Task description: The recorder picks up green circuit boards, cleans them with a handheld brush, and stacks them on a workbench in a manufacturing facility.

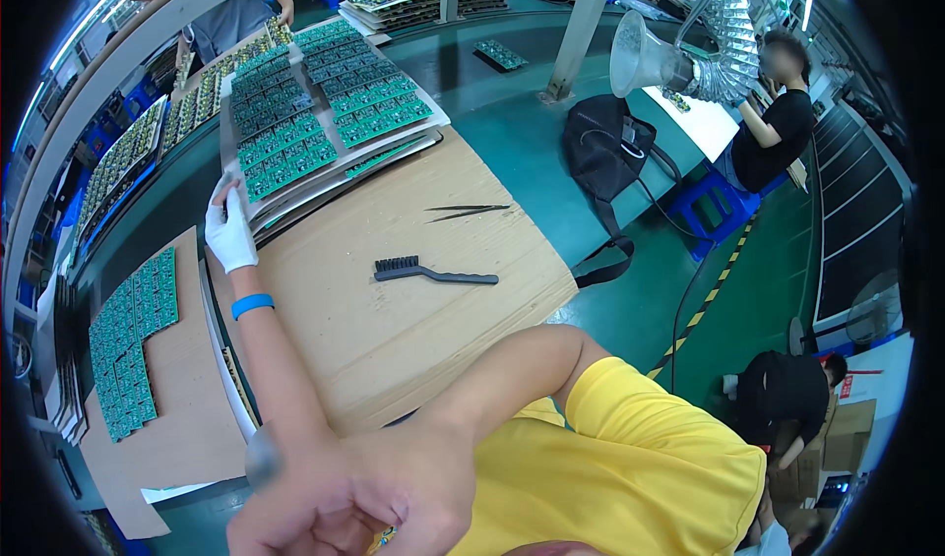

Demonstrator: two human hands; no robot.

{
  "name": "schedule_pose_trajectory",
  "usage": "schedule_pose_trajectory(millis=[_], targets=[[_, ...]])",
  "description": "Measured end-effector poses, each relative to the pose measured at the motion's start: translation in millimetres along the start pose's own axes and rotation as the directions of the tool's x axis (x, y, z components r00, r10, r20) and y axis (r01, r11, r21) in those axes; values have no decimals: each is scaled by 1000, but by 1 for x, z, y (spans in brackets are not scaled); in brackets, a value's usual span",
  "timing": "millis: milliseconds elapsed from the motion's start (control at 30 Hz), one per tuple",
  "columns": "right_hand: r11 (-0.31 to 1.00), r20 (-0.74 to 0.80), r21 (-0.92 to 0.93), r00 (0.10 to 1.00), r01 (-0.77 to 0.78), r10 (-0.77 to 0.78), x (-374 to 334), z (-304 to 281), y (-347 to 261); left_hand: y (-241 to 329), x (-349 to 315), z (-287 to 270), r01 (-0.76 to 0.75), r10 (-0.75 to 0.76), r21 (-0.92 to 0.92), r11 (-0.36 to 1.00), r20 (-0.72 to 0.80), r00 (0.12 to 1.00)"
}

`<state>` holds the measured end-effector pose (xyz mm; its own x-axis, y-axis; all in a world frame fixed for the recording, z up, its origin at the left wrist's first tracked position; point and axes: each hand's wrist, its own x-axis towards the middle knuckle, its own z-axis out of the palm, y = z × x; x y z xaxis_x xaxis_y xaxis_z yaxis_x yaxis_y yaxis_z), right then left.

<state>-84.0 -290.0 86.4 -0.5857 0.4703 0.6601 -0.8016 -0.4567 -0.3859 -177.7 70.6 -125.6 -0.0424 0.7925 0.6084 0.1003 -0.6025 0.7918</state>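
My left hand [231,231], in a white glove with a blue band [252,305] at its wrist, is at the near left edge of a stacked sheet [330,123] bearing rows of green circuit boards [285,155]. Its fingers look closed on that edge. Close to the camera, my bare right hand [379,487] is raised over my left forearm, its fingers curled inward. A small coloured bit shows between those fingers, too little to name. On the brown cardboard to the right of the stack lie a black brush [433,273] and dark tweezers [469,211].
More green boards [133,344] lie on cardboard at left. A black backpack [605,148] rests on the green bench beside a metal post [581,34] and a fume duct [679,64]. Other people work across the bench and at right, near a blue stool [711,210].
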Motion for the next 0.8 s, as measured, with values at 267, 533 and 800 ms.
schedule_pose_trajectory(millis=[267, 533, 800], targets=[[997, 24, -79, 1000, -12, 14, -4, -5, -1, 0, 0, -1, -49, 50, 32, 998, -14, 999], [991, 34, -50, 991, -127, 128, -9, -11, -3, 9, -2, 3, -22, 21, -3, 1000, -27, 999], [994, -76, 74, 993, -82, 88, -14, 3, 5, 12, -3, 3, 7, -7, -10, 1000, -44, 999]])
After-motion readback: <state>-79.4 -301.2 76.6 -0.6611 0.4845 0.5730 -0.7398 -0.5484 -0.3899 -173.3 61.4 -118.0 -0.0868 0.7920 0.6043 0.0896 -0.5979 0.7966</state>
